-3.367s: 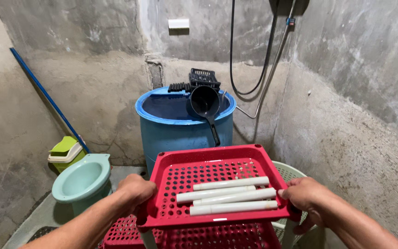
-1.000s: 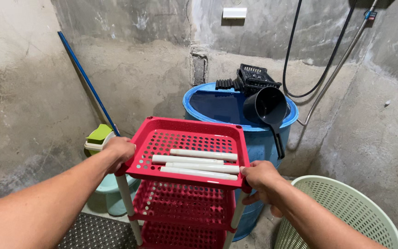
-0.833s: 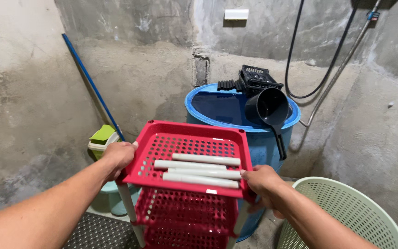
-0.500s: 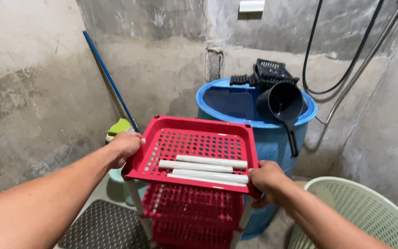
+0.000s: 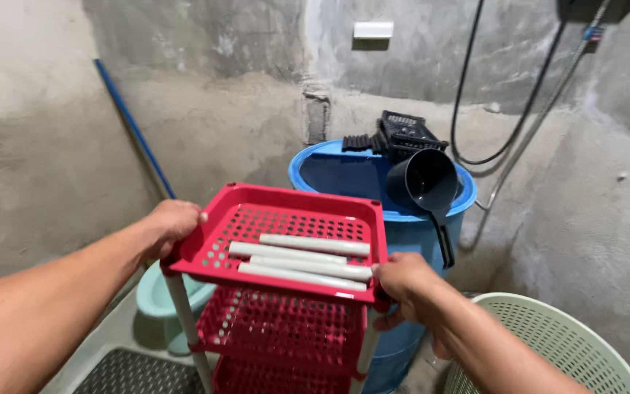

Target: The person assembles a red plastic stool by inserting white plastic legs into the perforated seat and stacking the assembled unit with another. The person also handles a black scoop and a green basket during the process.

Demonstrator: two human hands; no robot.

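Both hands grip the top tier of a red perforated plastic rack (image 5: 286, 244): the left hand (image 5: 171, 226) is curled over its near-left corner, the right hand (image 5: 405, 283) is clamped on its near-right corner. Four white plastic tubes (image 5: 300, 260) lie side by side in that tray. Lower red tiers sit beneath on white posts. Just behind the rack stands a blue plastic barrel (image 5: 388, 226), with a dark grey dipper (image 5: 424, 182) hooked on its rim. A pale green laundry basket (image 5: 548, 350) sits at the right, and a blue broom handle (image 5: 133, 128) leans on the concrete wall.
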